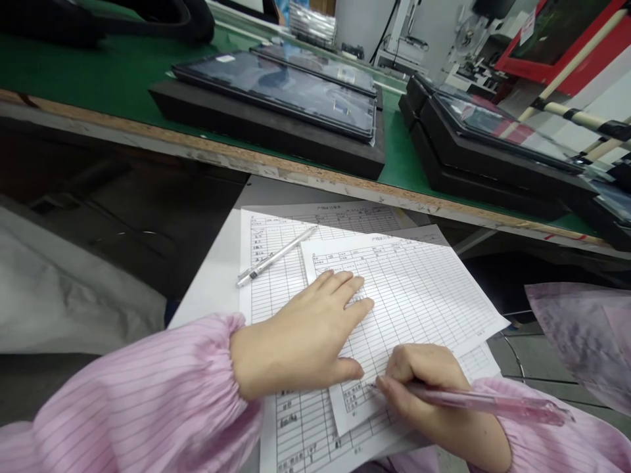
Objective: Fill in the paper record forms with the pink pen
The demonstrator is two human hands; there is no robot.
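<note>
Left hand (308,332) is lying palm-down on the top form sheet (409,295), fingers (345,289) straight and close together, pointing up and to the right across the printed grid, thumb tucked along the lower edge near the other hand. The wrist comes in from the left out of a pink striped sleeve (148,407), forearm low and roughly level with the paper.

Right hand (424,387) is curled up at the bottom edge of that same sheet, fingers pinched round a pink pen (488,402). The tip is down on the paper just beside the left thumb, and the barrel runs out to the right over the right wrist.

The top sheet sits tilted on a second form sheet (276,276), and both lie on a pale surface (214,282) right in front of the person. A white pen (275,257) rests loose on the lower sheet, well up and left of the left hand. Further back there's a green bench (123,72) with dark tablets (280,85) on black trays (256,121).
</note>
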